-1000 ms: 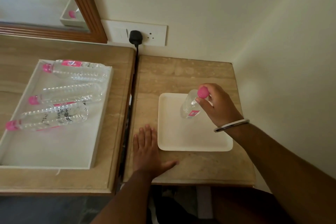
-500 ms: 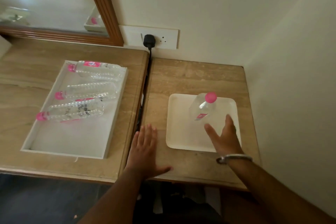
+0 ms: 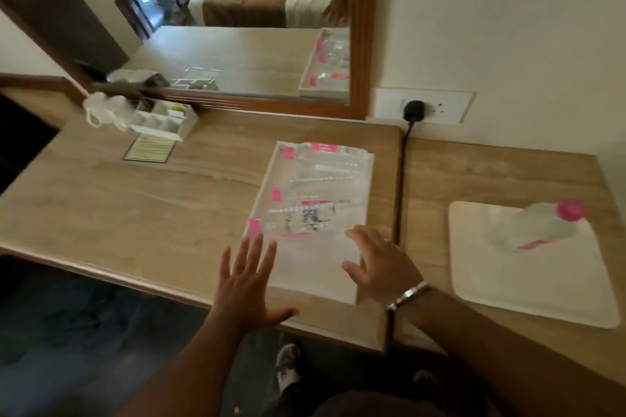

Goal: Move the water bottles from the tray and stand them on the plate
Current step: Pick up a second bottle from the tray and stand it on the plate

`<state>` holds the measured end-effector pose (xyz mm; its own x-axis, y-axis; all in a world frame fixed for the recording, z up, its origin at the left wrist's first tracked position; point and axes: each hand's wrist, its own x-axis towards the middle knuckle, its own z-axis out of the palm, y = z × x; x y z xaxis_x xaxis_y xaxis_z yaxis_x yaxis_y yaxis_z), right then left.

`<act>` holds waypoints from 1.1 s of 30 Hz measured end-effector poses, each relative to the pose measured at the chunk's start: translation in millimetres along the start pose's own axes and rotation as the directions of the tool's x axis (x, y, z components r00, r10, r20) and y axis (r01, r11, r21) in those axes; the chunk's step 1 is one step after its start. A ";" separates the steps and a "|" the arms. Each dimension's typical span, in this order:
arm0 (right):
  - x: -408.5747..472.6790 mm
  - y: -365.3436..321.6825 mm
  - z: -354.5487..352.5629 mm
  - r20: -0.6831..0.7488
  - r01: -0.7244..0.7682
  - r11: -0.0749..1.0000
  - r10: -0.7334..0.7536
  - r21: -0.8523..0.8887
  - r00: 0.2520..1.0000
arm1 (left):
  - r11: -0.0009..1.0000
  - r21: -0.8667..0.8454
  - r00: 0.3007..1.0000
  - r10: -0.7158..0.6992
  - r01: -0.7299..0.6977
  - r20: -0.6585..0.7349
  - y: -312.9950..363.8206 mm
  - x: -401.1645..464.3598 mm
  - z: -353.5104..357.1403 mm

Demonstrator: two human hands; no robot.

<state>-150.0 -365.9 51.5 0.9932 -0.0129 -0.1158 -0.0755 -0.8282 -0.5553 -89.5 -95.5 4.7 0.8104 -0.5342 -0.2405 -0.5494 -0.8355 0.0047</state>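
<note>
1. The tray [image 3: 367,179] lies on the left desk [image 3: 135,206], with three bottles lying flat in it, pink caps to the left.
2. The far bottle [image 3: 332,159] lies along the tray's back edge, the middle bottle [image 3: 321,189] is behind the near bottle [image 3: 305,222], and all three are blurred.
3. The left hand [image 3: 249,284] is spread wide with nothing in it, fingers apart, over the desk's front edge just left of the tray's near corner.
4. The right hand [image 3: 379,264] is also empty, fingers loosely splayed, over the tray's near right part; its fingertips are just beside the near bottle's base (whether they touch it cannot be told).
5. A metal bangle [image 3: 408,294] sits on the right wrist.
6. The plate [image 3: 542,288] lies on the right table [image 3: 491,173], well apart from the tray.
7. One bottle [image 3: 531,227] stands on the plate's far part, its pink cap up.
8. A black cord [image 3: 401,186] runs down the gap between desk and table from a plug [image 3: 414,110] in the wall.
9. A mirror [image 3: 237,20] hangs behind the desk.
</note>
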 end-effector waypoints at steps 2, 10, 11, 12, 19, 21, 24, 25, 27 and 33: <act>35.3 -31.2 16.5 -0.002 0.089 0.990 -0.089 -0.105 0.996 | 0.999 0.025 0.998 -0.037 0.036 0.044 -50.9 -5.0 3.3; 140.7 -114.4 90.7 0.188 0.222 0.825 -0.143 -0.519 0.972 | 0.993 0.002 0.985 0.120 -0.121 0.125 -164.0 41.2 29.2; 145.7 -116.5 95.2 0.195 0.211 0.806 -0.121 -0.553 0.973 | 0.987 -0.011 0.980 0.158 -0.157 0.122 -167.0 47.8 31.9; 151.0 -119.2 99.7 0.201 0.202 0.788 -0.101 -0.582 0.974 | 0.980 -0.034 0.972 0.197 -0.194 0.128 -171.0 54.3 36.1; 169.1 -124.7 117.1 0.115 0.122 0.688 -0.057 -0.716 0.992 | 0.943 -0.143 0.947 0.313 -0.301 0.069 -181.4 68.2 50.7; 169.9 -123.8 118.3 0.072 0.111 0.691 -0.085 -0.714 0.994 | 0.941 -0.149 0.947 0.315 -0.304 0.054 -181.8 69.2 51.0; 166.0 -122.5 111.0 -0.018 0.094 0.800 -0.130 -0.593 0.991 | 0.945 -0.140 0.950 0.307 -0.296 0.061 -183.0 70.1 51.7; 162.0 -122.3 104.9 -0.083 0.074 0.852 -0.136 -0.519 0.987 | 0.946 -0.137 0.951 0.303 -0.293 0.060 -183.6 69.2 52.1; 150.9 -122.0 86.7 -0.270 0.012 0.938 -0.111 -0.345 0.956 | 0.945 -0.137 0.951 0.305 -0.296 0.047 -184.4 68.8 52.0; 108.2 -119.7 19.6 -0.498 -0.162 0.915 0.342 0.370 0.797 | 0.940 -0.136 0.948 0.317 -0.311 0.023 -185.0 67.1 53.9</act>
<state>-35.2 -257.2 89.3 0.8101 -0.5723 0.1274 -0.2625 -0.5483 -0.7940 55.5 30.1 -64.6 0.5893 -0.7686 -0.2490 -0.7414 -0.6369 0.2114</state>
